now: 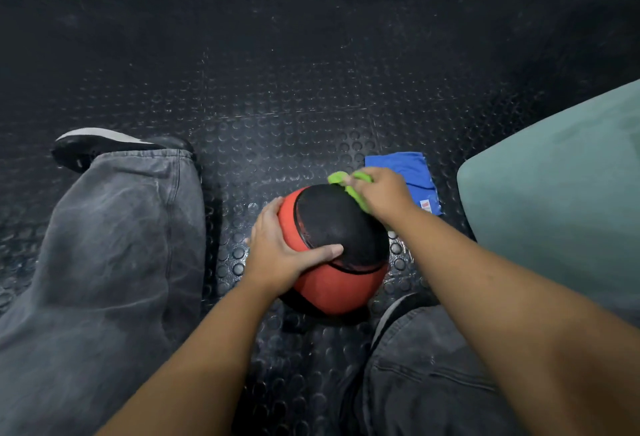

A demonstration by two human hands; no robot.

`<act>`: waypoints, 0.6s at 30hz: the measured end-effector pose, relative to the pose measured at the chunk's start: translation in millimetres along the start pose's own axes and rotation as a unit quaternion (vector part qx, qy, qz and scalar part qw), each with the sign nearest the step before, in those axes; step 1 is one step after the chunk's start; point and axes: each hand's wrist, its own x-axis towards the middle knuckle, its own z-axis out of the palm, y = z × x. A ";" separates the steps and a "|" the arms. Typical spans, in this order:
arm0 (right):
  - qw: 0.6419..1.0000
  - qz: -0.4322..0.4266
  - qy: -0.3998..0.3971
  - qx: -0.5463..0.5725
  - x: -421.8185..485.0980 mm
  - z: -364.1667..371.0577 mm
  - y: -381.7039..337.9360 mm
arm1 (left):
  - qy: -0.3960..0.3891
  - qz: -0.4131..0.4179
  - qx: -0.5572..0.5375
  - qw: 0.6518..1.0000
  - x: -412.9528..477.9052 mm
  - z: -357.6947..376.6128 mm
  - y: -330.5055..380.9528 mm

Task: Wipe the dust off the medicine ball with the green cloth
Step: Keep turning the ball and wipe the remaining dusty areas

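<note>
The wiping is under way, so the job now is pressure and coverage. The right hand [381, 193] has its fingers curled down over the bunched green cloth [341, 179], gripping it and pressing it against the medicine ball [336, 224] at about two o'clock on the ball's upper surface. The cloth would probably do better spread flatter under the palm, since a tight wad touches little rubber. Long overlapping strokes from that far edge back toward six o'clock should lift the pale dust that shows on the black panel.

The left hand [277, 248] lies open and spread on the ball at nine o'clock, palm on the red panel, thumb [325, 250] reaching onto the black one. It steadies the ball and grips nothing. My guess is that it will need to roll the ball between strokes, as the underside sits on the studded rubber floor [277, 106].

The ball rests between the person's feet, directly below both hands. A blue cloth [412, 172] lies on the floor just beyond the right hand, at one o'clock from the ball, and should be left alone.
</note>
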 end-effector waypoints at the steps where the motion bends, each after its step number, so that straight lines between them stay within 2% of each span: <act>1: 0.998 0.056 -0.007 0.027 5.8 -0.6 14.1 | 0.003 -0.010 -0.020 1.000 3.1 -2.5 -1.0; 3: 0.987 0.136 -0.011 0.086 8.0 7.3 42.5 | 0.001 -0.034 -0.073 0.997 10.4 -8.6 -2.2; 5: 0.972 0.179 0.000 0.154 -5.5 24.5 64.7 | 0.014 -0.071 -0.135 0.988 18.8 -13.5 0.7; 8: 0.941 0.222 0.029 0.254 -22.7 46.2 74.0 | 0.016 -0.127 -0.188 0.974 28.6 -16.5 8.1; 10: 0.920 0.218 0.047 0.322 -18.5 42.7 62.1 | 0.011 -0.159 -0.173 0.972 34.6 -22.3 8.0; 12: 0.928 0.172 0.052 0.327 -8.1 28.6 42.3 | 0.026 -0.124 -0.060 0.990 41.1 -30.9 11.3; 14: 0.954 0.109 0.059 0.273 -0.5 18.8 23.9 | 0.032 -0.018 0.035 0.999 51.9 -31.5 15.2; 16: 0.977 0.038 0.086 0.191 -3.7 20.3 2.0 | 0.010 0.055 0.059 0.997 64.4 -26.2 16.9; 18: 0.986 -0.059 0.149 0.056 -18.0 31.6 -20.3 | 0.019 0.059 0.066 0.996 75.6 -16.7 14.6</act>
